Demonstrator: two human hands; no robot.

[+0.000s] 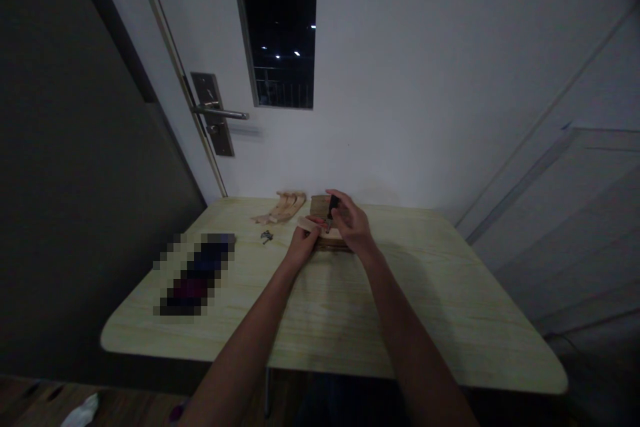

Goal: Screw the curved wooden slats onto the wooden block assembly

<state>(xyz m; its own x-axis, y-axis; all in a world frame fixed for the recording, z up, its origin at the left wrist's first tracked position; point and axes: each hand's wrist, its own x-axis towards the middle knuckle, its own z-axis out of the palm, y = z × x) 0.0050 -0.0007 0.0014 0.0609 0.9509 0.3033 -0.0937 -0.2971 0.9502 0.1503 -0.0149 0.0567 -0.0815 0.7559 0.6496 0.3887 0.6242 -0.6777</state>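
My right hand (pixel 353 223) is closed around the black handle of a small screwdriver (pixel 333 203). Its metal shaft points down at a light wooden piece. My left hand (pixel 304 240) grips that wooden piece (pixel 330 233) from the left, thumb on top. Brown wooden or cardboard-like material (pixel 320 205) shows behind my hands, and more brown edges lie under the piece. Left of my left hand sits a small heap of screws (pixel 267 237). Several curved light wooden parts (pixel 287 207) lie at the back of the table. The screwdriver's tip is too small to make out clearly.
The pale wood-grain table (pixel 450 300) stands against a white door with a metal handle (pixel 223 112) and a dark window (pixel 283 27). A blurred-out dark flat object (pixel 197 277) lies on the table's left side. Something white (pixel 83 410) is on the floor.
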